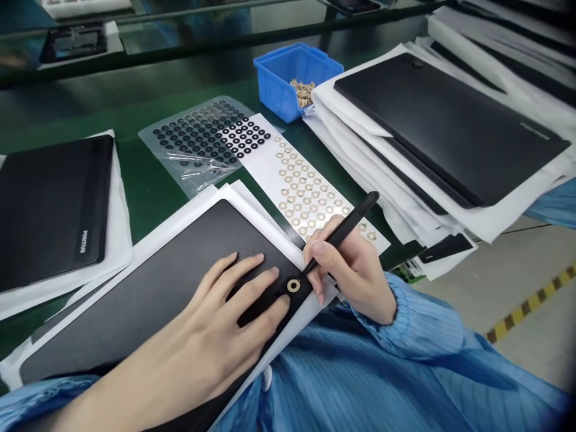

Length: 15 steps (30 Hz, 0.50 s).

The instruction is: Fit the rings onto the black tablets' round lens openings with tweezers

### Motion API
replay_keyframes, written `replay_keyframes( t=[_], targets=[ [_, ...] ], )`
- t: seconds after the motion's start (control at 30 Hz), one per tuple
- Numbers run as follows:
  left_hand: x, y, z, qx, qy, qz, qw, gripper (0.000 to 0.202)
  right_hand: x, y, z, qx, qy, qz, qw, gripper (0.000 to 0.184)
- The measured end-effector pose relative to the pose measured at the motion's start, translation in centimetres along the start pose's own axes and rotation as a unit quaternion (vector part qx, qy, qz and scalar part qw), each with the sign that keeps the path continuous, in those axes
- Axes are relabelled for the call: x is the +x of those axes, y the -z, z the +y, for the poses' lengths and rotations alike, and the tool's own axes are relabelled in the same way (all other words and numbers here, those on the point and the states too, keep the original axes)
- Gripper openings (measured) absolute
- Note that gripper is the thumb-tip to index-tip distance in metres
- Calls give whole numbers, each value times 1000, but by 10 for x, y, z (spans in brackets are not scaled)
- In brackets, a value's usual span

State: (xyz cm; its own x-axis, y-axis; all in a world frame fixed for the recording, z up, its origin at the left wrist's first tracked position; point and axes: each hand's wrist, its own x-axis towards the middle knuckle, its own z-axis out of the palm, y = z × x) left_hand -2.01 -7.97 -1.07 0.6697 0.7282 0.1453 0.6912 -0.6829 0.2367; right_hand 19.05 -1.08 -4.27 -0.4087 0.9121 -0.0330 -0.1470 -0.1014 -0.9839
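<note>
A black tablet back cover (180,258) lies on white sheets in front of me. My left hand (234,312) rests flat on it with fingers spread, the index fingertip close to a gold ring sticker (293,285). That ring sits at the cover's right corner. Pinched in my right hand (351,270) is a pair of black tweezers (346,225), slanting down to the left. Their tip meets the edge of the gold ring; whether it grips the ring I cannot tell. Beyond the hand lies a white sheet (310,180) with rows of gold and black rings.
A clear film of black rings (193,138) lies past the cover. A blue bin (279,84) holds small tan pieces. Stacked covers (450,126) with paper layers stand at right; another cover (49,210) lies at left. Yellow-black tape (531,306) marks the floor.
</note>
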Motion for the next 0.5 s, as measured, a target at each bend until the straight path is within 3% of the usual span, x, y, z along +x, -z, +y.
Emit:
replay_keyframes(
  t=[0.5],
  targets=[
    [3,-3,0,-7,7,-6,1000,38,-1,-2,-3,-36,26,11,999,22]
  ],
)
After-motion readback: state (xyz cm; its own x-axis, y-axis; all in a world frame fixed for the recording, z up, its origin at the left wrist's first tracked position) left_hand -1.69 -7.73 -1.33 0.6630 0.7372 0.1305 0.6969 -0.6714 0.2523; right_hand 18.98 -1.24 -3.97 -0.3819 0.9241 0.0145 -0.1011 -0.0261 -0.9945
